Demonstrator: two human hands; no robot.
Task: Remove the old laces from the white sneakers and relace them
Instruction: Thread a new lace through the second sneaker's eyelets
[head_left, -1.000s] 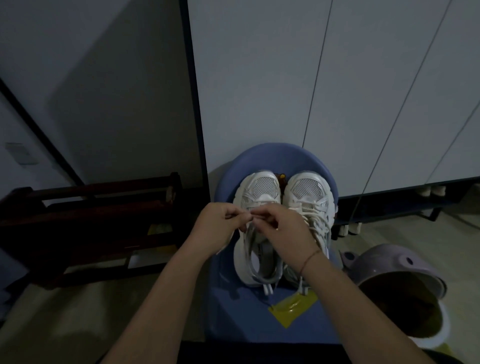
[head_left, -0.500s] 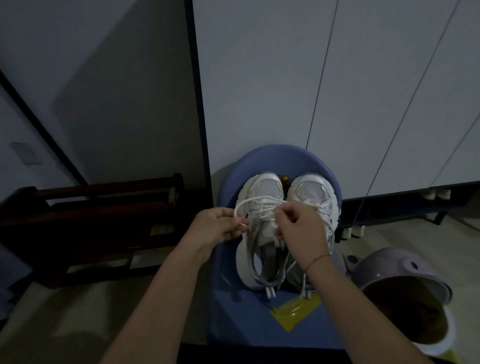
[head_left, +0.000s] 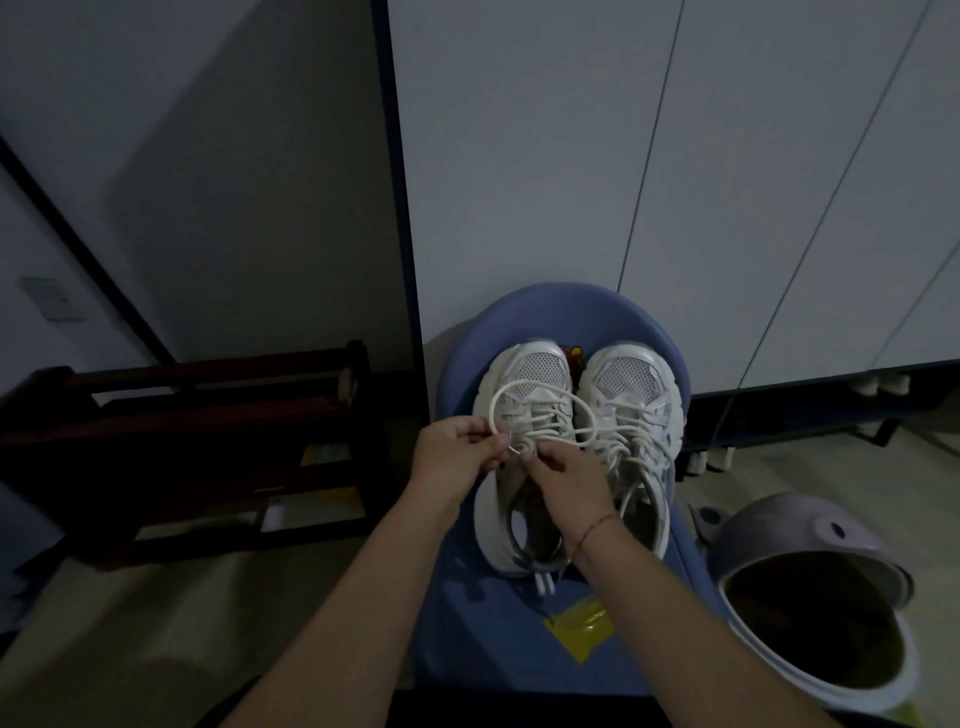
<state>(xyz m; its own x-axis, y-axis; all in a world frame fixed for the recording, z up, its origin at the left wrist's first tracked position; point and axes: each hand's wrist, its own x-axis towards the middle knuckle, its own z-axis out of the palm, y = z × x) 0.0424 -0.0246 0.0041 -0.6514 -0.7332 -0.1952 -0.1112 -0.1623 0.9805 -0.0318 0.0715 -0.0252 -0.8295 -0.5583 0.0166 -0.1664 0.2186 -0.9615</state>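
Note:
Two white sneakers stand side by side on a blue chair seat (head_left: 498, 634), toes pointing away from me. Over the left sneaker (head_left: 524, 374) my left hand (head_left: 457, 457) pinches a white lace (head_left: 540, 410) that arcs up in two loops above the shoe's tongue. My right hand (head_left: 566, 478) pinches the same lace where the loops cross, just right of the left hand. The right sneaker (head_left: 631, 395) is laced, with loose lace ends hanging down its side. My right forearm hides the heel of the right sneaker.
A yellow packet (head_left: 579, 626) lies on the seat near me. A lilac bin with an open lid (head_left: 810, 597) stands at the right. A dark wooden rack (head_left: 197, 452) is on the left. White cabinet doors (head_left: 675, 182) rise behind the chair.
The lace, bunched between my fingertips a second ago, now spreads in two wide loops over the left sneaker. My right hand has moved down toward the tongue; my left hand stays at the left side.

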